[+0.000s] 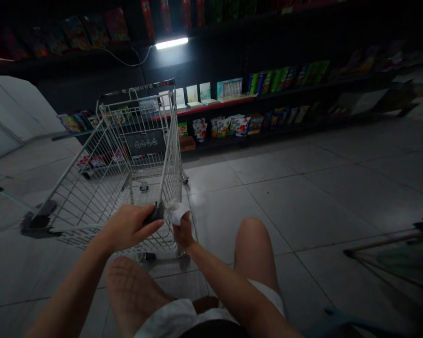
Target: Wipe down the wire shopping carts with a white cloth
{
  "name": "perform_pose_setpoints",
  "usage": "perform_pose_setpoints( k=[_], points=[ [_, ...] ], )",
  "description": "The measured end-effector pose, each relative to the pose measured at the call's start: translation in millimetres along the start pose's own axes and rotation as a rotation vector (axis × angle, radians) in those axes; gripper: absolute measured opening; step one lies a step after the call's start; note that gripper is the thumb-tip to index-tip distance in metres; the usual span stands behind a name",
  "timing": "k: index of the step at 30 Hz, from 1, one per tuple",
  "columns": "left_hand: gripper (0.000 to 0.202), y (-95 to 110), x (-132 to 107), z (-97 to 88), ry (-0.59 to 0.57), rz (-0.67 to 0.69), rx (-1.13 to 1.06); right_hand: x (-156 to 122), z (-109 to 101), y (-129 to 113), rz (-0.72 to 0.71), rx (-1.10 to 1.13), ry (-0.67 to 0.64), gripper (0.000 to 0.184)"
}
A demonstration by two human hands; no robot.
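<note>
On my feed, the left hand (pixel 127 227) is closed on the black grip (pixel 155 212) of the wire cart (pixel 91 188), its fingers curled over the top. Just beside it, the right hand (pixel 183 231) is narrowed, pinching a white cloth (pixel 178 211) right against the grip. The cart stands directly ahead of both hands, its basket reaching forward over grey tiles (pixel 268 211). Farther ahead of the hands, shelves (pixel 268 101) hold packets (pixel 229 126) and books (pixel 229 88) beneath a lit lamp (pixel 171 43).

No readable text; dark plate (pixel 145 142) on shopping cart (pixel 91 188) too blurred.
</note>
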State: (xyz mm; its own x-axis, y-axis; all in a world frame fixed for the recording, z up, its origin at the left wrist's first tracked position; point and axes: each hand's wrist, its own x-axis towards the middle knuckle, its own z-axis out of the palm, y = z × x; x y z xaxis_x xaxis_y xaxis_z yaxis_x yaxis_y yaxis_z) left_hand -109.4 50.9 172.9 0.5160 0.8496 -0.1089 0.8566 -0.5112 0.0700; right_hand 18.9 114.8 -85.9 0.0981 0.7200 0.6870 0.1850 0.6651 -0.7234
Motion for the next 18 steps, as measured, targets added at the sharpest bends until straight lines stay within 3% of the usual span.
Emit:
perform_pose_setpoints(
  k=[2,5,9,13,18],
  points=[
    [0.045,-1.5,-3.2,-3.1,-0.007,-0.047,-0.063,-8.6,-7.0,1.4,0.013,0.007,-0.037,0.033],
    [0.047,-2.2,-0.9,-9.8,-0.026,-0.133,-0.146,13.1,-13.1,-11.1,-0.004,0.041,-0.057,0.033],
    [0.048,0.5,11.7,-17.2,-0.052,-0.182,-0.128,25.3,-2.4,-30.5,-0.098,0.071,-0.193,0.034],
    [0.040,2.4,19.9,-14.8,0.008,-0.228,-0.006,-21.3,3.1,-9.5,-0.060,0.046,-0.204,0.038],
    [0.034,-1.0,18.2,-9.7,0.034,-0.226,-0.061,-73.8,-1.1,16.0,0.152,0.035,-0.266,0.043]
  ],
)
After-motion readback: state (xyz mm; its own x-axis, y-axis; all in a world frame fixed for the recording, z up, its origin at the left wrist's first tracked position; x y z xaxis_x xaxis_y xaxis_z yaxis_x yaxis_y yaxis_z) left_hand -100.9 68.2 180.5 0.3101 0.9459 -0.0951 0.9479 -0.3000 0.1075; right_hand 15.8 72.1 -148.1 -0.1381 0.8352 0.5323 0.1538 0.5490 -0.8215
